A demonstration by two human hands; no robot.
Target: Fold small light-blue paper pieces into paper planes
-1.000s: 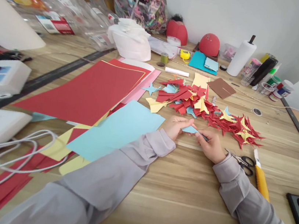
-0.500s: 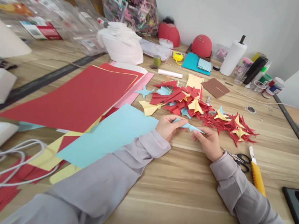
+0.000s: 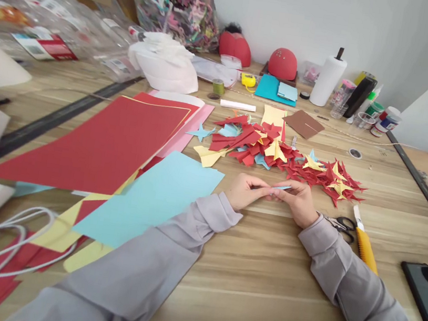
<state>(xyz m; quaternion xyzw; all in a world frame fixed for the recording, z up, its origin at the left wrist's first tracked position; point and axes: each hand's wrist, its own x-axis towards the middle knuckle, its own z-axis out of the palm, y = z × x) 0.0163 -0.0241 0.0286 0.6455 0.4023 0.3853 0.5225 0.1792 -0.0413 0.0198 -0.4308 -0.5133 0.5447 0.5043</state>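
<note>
A small folded piece of light-blue paper [image 3: 282, 187] is pinched between both my hands, mostly hidden by the fingers. My left hand [image 3: 247, 191] grips its left end with thumb and fingertips. My right hand [image 3: 298, 200] closes on it from the other side, the two thumbs nearly meeting. Just beyond my hands lies a heap of folded red paper stars [image 3: 308, 171] with yellow and blue ones among them. A single blue paper star [image 3: 201, 132] rests at the heap's left, near a folded yellow paper piece [image 3: 209, 155].
Left of my hands lie a light-blue sheet [image 3: 153, 194] and a large red sheet [image 3: 97, 139]. Black-handled scissors [image 3: 344, 226], a yellow utility knife [image 3: 365, 248] and a phone [image 3: 426, 296] are at the right. A white cable [image 3: 5, 253] coils at the lower left.
My hands have drawn closer together, the left moving right. The blue paper, earlier showing as a longer pointed strip, is now largely covered by my fingers. The view has shifted slightly.
</note>
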